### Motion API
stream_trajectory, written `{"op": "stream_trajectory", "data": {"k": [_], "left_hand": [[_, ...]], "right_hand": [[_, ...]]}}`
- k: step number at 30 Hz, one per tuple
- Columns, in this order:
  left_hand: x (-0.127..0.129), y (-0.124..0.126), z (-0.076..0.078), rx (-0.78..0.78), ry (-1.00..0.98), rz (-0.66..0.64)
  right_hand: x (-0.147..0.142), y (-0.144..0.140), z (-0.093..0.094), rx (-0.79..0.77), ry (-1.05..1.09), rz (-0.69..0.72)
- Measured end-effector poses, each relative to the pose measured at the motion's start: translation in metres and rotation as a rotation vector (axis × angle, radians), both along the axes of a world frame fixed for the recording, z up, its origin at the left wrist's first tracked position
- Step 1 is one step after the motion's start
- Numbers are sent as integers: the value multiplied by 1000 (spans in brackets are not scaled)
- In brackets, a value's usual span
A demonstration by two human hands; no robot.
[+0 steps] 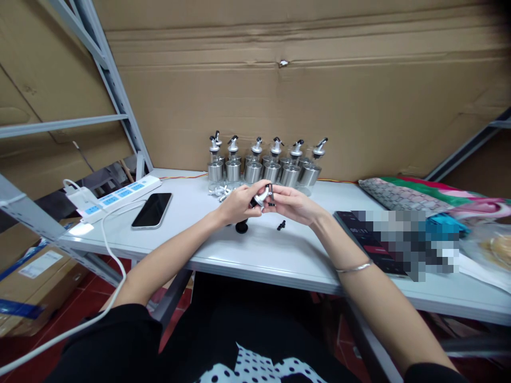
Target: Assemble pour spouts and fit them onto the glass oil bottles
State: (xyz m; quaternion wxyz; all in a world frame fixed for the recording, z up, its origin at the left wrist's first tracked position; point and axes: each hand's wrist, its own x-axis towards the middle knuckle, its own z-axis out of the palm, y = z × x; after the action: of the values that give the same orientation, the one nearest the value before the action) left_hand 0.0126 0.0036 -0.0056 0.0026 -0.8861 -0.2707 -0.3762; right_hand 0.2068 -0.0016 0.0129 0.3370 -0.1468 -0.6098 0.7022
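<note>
Between my hands is a silver pour spout with a dark base. My left hand is closed around the spout's body. With thumb and fingers, my right hand pinches a small black flap cap at the spout's tip; whether the cap is attached is hard to make out. On the white table below, a black round stopper lies under my left hand, and several tiny black pieces lie under my right. Loose silver spouts are heaped behind my left hand, partly hidden by it.
Behind my hands stand rows of steel-and-glass bottles with spouts, before a cardboard wall. At left are a phone, a power strip and a white cable. A tablet-like device and patterned fabric lie right.
</note>
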Motion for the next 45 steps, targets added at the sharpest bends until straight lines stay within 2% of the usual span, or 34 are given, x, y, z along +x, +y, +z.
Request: {"op": "stream_trajectory", "data": {"k": [4,11,20,28,37,45], "left_hand": [[0,3,-3,82,19,4],[0,3,-6,125,18,-6],[4,0,-7,88,-2,-37],[6,-2,-7,43,-83,-126],[4,-1,-7,38,-27,-54],[5,-4,-3,1,27,17]], "right_hand": [[3,2,0,31,-34,-20],[5,3,0,31,-57,-40],[8,4,-2,-28,-42,35],[8,4,-2,-9,-54,10],[6,4,-1,26,-93,-41],[5,7,-4,81,-131,-154]]}}
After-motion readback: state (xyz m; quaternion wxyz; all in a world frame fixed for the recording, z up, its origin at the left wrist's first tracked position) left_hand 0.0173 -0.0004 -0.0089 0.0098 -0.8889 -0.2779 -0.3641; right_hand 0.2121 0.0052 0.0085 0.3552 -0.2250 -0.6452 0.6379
